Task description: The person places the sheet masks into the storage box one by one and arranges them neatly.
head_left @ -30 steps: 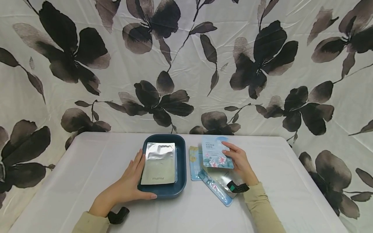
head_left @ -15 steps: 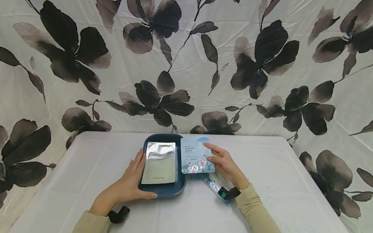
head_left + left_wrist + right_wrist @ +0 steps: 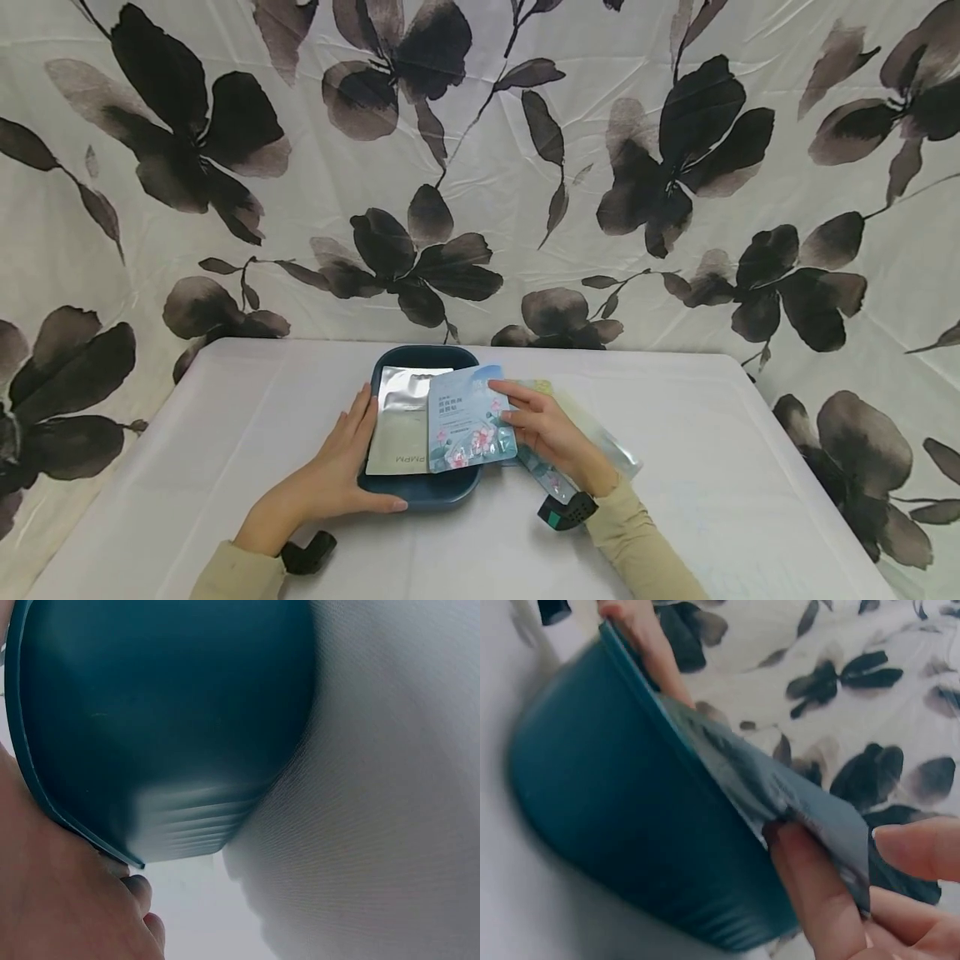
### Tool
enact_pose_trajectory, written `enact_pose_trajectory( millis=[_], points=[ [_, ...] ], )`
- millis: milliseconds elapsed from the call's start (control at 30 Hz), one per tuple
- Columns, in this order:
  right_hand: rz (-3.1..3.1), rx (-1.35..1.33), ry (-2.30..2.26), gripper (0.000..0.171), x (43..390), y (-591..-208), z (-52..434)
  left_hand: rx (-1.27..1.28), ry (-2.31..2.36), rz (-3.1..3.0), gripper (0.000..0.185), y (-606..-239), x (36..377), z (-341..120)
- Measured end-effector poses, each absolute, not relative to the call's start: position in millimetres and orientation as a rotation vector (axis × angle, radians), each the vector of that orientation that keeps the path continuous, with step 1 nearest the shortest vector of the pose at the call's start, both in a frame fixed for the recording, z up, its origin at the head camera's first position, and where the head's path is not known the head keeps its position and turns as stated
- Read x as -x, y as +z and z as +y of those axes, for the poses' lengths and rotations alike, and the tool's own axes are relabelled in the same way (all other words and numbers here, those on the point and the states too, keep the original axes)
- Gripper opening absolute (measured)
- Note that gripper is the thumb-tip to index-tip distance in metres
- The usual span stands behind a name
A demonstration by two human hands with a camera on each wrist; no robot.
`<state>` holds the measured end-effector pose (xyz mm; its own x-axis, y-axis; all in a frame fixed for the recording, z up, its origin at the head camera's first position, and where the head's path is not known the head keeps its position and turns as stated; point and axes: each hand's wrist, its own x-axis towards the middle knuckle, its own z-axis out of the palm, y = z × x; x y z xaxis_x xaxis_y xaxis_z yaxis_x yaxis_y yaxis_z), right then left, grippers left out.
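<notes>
One blue sachet (image 3: 470, 418), upright, tilted over tray (image 3: 420, 494).

1. Pale blue sachet (image 3: 471, 418), printed with pink lotus flowers and dark text, pinched at its right edge by the right hand (image 3: 551, 435); it tilts over the tray's right rim, partly covering the silver sachet.
2. Dark teal tray (image 3: 420, 493), rounded corners, gripped at its near-left corner by the left hand (image 3: 330, 479).
3. Silver sachet (image 3: 399, 421), flat inside the tray, just right of the left hand's fingers.

Head view looks down across the table; both wrist views sit close against the blue tray (image 3: 420, 493).
</notes>
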<state>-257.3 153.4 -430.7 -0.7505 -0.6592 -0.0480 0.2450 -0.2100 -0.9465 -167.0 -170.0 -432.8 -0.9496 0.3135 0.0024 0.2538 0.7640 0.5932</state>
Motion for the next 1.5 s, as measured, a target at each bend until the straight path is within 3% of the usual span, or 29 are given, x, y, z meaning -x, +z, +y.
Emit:
enact_pose_trajectory(
  millis=[767,1500],
  points=[
    [1.51,0.384,-1.836,0.05,256.1,-396.1,85.1,-0.447,0.955,2.839,0.146,-431.3,166.0,-167.8],
    [1.297,0.032,-2.1,0.062,240.6,-410.6,55.1,-0.466,0.964,2.846,0.146,-430.9,166.6,-168.7]
  ],
)
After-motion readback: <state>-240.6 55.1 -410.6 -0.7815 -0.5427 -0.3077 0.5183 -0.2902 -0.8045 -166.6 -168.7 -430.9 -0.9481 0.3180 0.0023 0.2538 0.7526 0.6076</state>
